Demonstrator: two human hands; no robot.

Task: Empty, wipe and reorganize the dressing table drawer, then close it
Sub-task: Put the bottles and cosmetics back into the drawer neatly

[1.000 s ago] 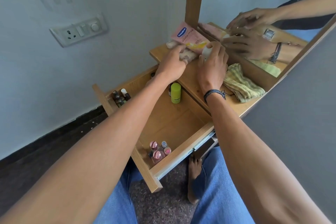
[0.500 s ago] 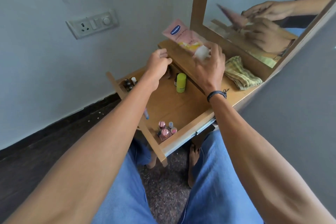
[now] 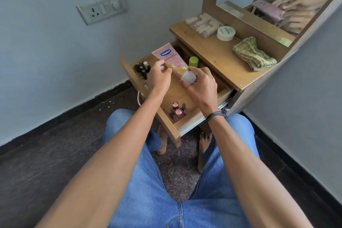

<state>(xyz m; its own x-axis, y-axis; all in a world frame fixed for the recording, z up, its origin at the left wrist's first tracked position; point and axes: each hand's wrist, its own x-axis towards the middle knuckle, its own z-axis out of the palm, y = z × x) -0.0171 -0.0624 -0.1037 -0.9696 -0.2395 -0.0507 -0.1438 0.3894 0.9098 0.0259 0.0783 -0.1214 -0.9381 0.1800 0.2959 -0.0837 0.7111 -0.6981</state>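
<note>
Head view: above the pulled-out wooden drawer (image 3: 187, 127) of the dressing table, we hold a pink plastic lotion tube (image 3: 171, 60) tilted, flat end up. Our right hand (image 3: 200, 89) grips its white cap end and our left hand (image 3: 159, 77) pinches its side edge. In the drawer stand a lime-green-capped container (image 3: 193, 61), small dark bottles (image 3: 142, 69) and rose-capped nail polish bottles (image 3: 177, 112). On the tabletop lie a folded yellow-green cloth (image 3: 253, 54) and a round white jar (image 3: 225, 33).

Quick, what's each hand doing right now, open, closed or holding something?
Left hand: curled fingers at the edge of the pink tube; grip cannot be told.
Right hand: holding the pink tube by its cap end.
</note>
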